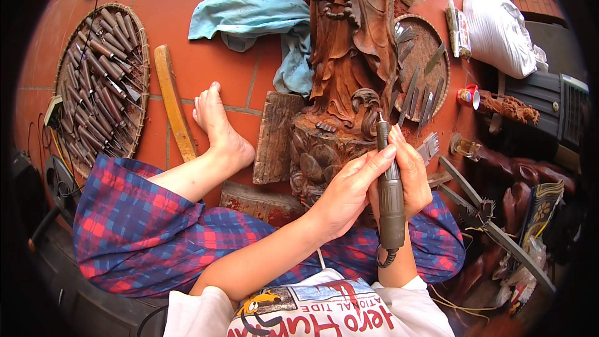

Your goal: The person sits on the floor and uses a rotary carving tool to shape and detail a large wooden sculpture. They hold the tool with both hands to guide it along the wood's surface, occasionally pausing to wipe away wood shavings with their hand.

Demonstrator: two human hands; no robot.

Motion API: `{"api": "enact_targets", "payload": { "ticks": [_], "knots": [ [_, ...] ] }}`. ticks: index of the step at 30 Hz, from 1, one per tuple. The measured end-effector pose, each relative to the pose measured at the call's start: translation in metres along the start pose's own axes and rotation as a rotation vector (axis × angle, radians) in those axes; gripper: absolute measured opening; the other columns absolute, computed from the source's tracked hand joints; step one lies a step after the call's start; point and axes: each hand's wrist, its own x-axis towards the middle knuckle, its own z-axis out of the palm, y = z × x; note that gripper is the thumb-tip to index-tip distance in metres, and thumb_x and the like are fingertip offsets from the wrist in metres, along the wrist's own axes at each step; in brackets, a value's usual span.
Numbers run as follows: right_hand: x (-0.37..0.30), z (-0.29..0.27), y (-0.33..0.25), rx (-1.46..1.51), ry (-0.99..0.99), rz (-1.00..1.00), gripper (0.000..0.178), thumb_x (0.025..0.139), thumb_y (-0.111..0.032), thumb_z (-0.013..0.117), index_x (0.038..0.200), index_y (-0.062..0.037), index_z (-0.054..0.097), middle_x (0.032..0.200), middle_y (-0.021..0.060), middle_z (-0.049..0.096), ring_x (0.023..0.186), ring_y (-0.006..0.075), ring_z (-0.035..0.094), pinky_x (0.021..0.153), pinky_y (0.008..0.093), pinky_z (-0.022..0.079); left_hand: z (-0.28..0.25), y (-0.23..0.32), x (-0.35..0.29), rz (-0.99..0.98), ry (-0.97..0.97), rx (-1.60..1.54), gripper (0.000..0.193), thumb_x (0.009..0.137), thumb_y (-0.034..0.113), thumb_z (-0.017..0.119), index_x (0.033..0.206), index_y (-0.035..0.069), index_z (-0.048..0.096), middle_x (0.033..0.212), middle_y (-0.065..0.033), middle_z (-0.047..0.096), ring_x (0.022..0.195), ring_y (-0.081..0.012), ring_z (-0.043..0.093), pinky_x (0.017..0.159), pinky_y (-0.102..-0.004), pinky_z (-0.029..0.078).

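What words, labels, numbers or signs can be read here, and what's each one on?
White shirt: big red lettering, with smaller dark lettering beside a cartoon print; legible, but I won't copy printed words.
Packet beside the white sack: small print, too tiny to read.
Red mug: pale markings, too small to read.
Dark handheld tool: no lettering I can make out.
I can't pick out any other readable text.

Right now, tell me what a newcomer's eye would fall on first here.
A newcomer would probably notice the carved wooden statue, running from mid-picture to the top edge, and the dark power tool between the left hand and right hand, just right of centre. Next might come the round basket of dark-handled tools at far left.
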Motion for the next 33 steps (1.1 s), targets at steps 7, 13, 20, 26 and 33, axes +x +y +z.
{"api": "enact_targets", "payload": {
  "ticks": [7, 13, 20, 26, 33],
  "knots": [
    [0.003, 0.002, 0.004, -0.020, -0.002, -0.008, 0.035, 0.078, -0.008, 0.074, 0.109, 0.0045, 0.066, 0.107, 0.0186, 0.069, 0.104, 0.0330, 0.067, 0.092, 0.0399, 0.053, 0.002, 0.003, 0.004, -0.017, 0.018, -0.061, 0.033, 0.103, 0.028, 0.047, 0.127, 0.007, 0.056, 0.116, -0.0018, 0.062, 0.104, -0.0087, 0.058, 0.091, -0.0273, 0.046],
    [0.006, 0.002, 0.002, -0.040, -0.027, -0.004, 0.034, 0.079, -0.010, 0.073, 0.108, 0.0053, 0.067, 0.105, 0.0176, 0.069, 0.103, 0.0329, 0.067, 0.092, 0.0401, 0.053, 0.000, 0.004, 0.006, -0.024, 0.028, -0.082, 0.033, 0.103, 0.028, 0.047, 0.126, 0.007, 0.056, 0.115, -0.0011, 0.062, 0.103, -0.0078, 0.059, 0.089, -0.0262, 0.047],
    [-0.002, 0.001, 0.001, -0.030, -0.055, 0.036, 0.039, 0.075, -0.007, 0.076, 0.111, 0.0029, 0.065, 0.108, 0.0178, 0.069, 0.104, 0.0316, 0.067, 0.093, 0.0383, 0.052, -0.003, 0.001, 0.002, -0.034, 0.044, -0.073, 0.032, 0.103, 0.028, 0.047, 0.125, 0.007, 0.058, 0.112, -0.0004, 0.063, 0.100, -0.0069, 0.059, 0.087, -0.0252, 0.047],
    [-0.008, 0.001, -0.002, -0.044, -0.063, 0.020, 0.040, 0.075, -0.012, 0.077, 0.111, 0.0032, 0.066, 0.107, 0.0188, 0.069, 0.102, 0.0329, 0.068, 0.091, 0.0393, 0.053, -0.003, -0.003, -0.006, 0.002, 0.083, -0.073, 0.032, 0.103, 0.027, 0.046, 0.124, 0.007, 0.058, 0.111, -0.0010, 0.064, 0.099, -0.0072, 0.058, 0.087, -0.0254, 0.046],
    [-0.014, -0.006, -0.008, -0.061, -0.114, 0.015, 0.039, 0.075, -0.010, 0.077, 0.109, 0.0038, 0.066, 0.105, 0.0182, 0.070, 0.102, 0.0337, 0.068, 0.091, 0.0390, 0.053, -0.006, -0.011, -0.016, -0.015, 0.095, -0.115, 0.033, 0.103, 0.028, 0.045, 0.123, 0.005, 0.058, 0.112, -0.0027, 0.064, 0.102, -0.0087, 0.059, 0.090, -0.0274, 0.046]
  ]
}}
